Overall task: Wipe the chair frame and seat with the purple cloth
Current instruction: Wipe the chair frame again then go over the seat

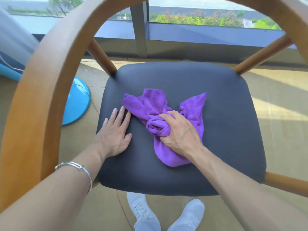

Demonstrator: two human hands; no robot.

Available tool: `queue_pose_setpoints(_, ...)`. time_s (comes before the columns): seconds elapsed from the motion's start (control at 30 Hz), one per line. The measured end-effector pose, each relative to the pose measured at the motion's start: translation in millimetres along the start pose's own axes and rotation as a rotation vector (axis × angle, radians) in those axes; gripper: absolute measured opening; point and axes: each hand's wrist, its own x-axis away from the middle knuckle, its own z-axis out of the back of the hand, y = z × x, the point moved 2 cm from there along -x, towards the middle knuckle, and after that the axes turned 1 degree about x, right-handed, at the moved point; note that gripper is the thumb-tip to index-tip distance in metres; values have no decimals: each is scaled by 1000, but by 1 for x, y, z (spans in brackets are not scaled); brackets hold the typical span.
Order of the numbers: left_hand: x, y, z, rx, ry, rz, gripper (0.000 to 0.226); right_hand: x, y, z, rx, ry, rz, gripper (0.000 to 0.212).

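Note:
A crumpled purple cloth (150,105) lies in the middle of the chair's dark seat (225,122). My right hand (180,132) grips a bunched fold of the cloth, fingers curled round it, and holds it down on the seat. To the left of the cloth, my left hand (115,130) rests flat on the seat with its fingers straight; the fingertips lie right beside the cloth's left edge. The curved wooden frame (50,72) arches over the view from left to right, and I look down through it at the seat.
A blue round base (78,104) stands on the floor left of the seat, with a thin red cord (95,106) beside it. A large window with a dark sill (200,32) lies beyond the chair. My two white shoes (141,212) show below the seat's near edge.

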Motion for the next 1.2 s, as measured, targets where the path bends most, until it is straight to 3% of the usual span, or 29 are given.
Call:
queue_pose_setpoints(0.13, 2, 8, 9, -57, -106, 58, 71, 11, 35, 29, 16, -15, -184, 34)
queue_pose_setpoints(0.27, 10, 32, 18, -204, -337, 118, 73, 30, 45, 65, -109, -192, -397, 26)
queue_pose_setpoints(0.4, 16, 75, 50, -195, -509, 45, 51, 50, 43, 125, -250, -155, -463, 18)
queue_pose_setpoints(0.47, 17, 107, 75, -214, -444, -42, 43, 57, 40, 160, -257, -83, -442, 22)
queue_pose_setpoints(0.57, 14, 164, 116, -247, -303, -147, 49, 68, 36, 218, -304, 22, -362, 26)
queue_pose_setpoints(0.7, 6, 242, 176, -195, 42, -262, 50, 85, 33, 299, -335, 198, -274, 23)
queue_pose_setpoints(0.93, 6, 345, 225, -52, 518, -576, 41, 143, 61, 366, -185, 407, -330, 49)
queue_pose_setpoints(1.13, 11, 388, 218, -148, 490, -595, 54, 164, 103, 308, -60, 248, -418, 57)
queue_pose_setpoints(1.2, 20, 392, 217, -260, 514, -621, 45, 164, 110, 287, -39, 257, -417, 53)
